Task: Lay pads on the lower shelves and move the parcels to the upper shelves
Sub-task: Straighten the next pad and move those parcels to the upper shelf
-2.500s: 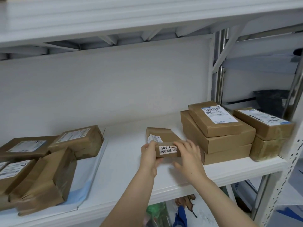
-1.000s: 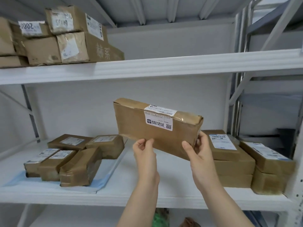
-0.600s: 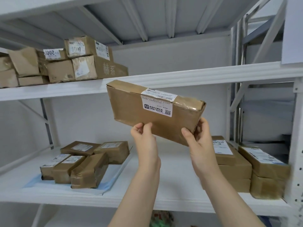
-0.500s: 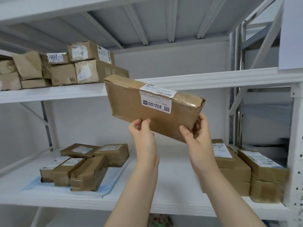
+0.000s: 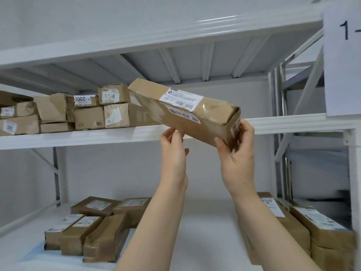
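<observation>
A white metal rack (image 5: 353,173) fills the view, with three levels showing. The top shelf (image 5: 117,42) shows only its front edge and its ribbed underside. The upper shelf (image 5: 78,137) crosses at mid-height and the lower shelf (image 5: 205,231) lies below it.

A white paper sign (image 5: 343,55) marked "1-" hangs on the right post. A pale blue pad (image 5: 29,257) covers the left part of the lower shelf.

A row of brown parcels (image 5: 88,116), some stacked two high, stands on the left half of the upper shelf. A cluster of five (image 5: 93,231) sits on the pad. A right stack (image 5: 322,231) sits at the far right of the lower shelf, partly behind the right forearm.

The long parcel (image 5: 185,114) is held up at the upper shelf, tilted. Its far left end is raised over the shelf just beside the row. Its near right end hangs lower, out past the shelf's front edge. Whether it touches the shelf cannot be told. A white label (image 5: 181,98) wraps over its top edge.

The right grip (image 5: 238,153), a bare hand, clasps the parcel's near end, thumb on the front face and fingers curled round the end flap. The left grip (image 5: 173,151) is spread beneath the parcel's middle, fingertips up against its lower edge and thumb clear of it.
</observation>
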